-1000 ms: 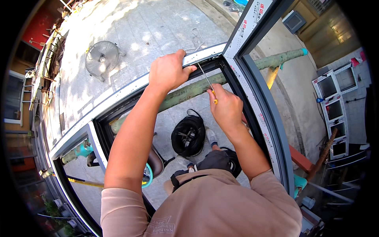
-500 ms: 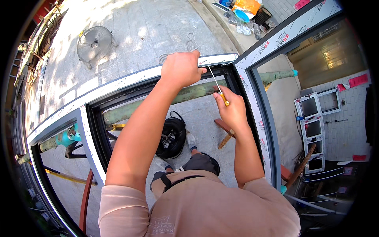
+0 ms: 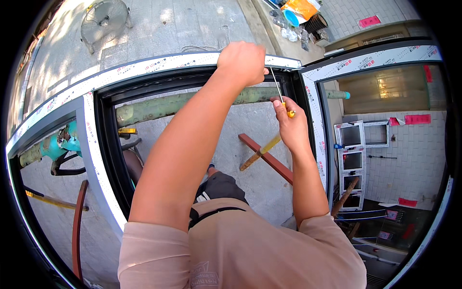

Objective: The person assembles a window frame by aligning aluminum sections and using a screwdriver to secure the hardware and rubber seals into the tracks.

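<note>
My right hand point(image 3: 293, 126) is closed around a screwdriver point(image 3: 287, 107) with a yellow handle and a thin metal shaft. The shaft points away from me, its tip at the inner edge of the window frame's far bar point(image 3: 159, 63), close to the corner. On that same bar rests my left hand point(image 3: 242, 62), its fingers curled in, just left of the screwdriver's tip. Whatever those fingers grip is hidden behind the hand. The frame has black inner channels and white protective film printed with small marks.
A green pole point(image 3: 163, 107) runs beneath the frame. Below are a red-brown bar point(image 3: 269, 161) and a yellow-brown pole point(image 3: 257, 155). A second framed section point(image 3: 315, 139) adjoins on the right. A floor fan point(image 3: 103, 21) stands far left; small framed panels point(image 3: 353, 161) are at right.
The whole view has shifted, with the fan now nearer the upper edge. The black bag on the ground is no longer visible. My right hand still holds the screwdriver at the far bar.
</note>
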Demonstrator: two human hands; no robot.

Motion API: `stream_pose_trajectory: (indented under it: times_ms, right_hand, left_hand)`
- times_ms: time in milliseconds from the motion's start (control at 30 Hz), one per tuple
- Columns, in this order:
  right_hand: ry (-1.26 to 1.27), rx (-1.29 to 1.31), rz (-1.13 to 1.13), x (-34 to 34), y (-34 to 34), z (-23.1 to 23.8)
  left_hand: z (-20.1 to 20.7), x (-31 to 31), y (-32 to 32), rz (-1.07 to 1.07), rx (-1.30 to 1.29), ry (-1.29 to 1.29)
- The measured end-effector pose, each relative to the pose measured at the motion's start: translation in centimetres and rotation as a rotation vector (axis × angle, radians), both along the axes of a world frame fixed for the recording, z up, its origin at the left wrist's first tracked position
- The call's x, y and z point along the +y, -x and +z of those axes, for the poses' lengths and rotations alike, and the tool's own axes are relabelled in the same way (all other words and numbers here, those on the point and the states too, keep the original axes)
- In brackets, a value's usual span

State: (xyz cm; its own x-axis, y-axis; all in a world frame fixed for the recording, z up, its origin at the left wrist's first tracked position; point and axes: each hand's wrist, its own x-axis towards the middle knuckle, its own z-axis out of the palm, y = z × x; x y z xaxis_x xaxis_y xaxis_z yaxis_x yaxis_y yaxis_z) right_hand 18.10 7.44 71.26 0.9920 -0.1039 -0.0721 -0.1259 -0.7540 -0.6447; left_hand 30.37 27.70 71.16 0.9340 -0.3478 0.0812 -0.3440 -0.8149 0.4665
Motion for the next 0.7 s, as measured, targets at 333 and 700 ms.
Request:
stream_pose_trajectory:
  times_ms: [333,700]
  right_hand:
    - [-0.017,-0.061,0.004,-0.6,0.3,-2.0]
    - [-0.252,-0.106,0.074,-2.1,6.2,-7.7]
  left_hand:
    - [0.2,0.1,-0.4,-0.044,0.024,0.009]
    - [1.0,-1.0,0.2,0.03,-0.021,-0.036]
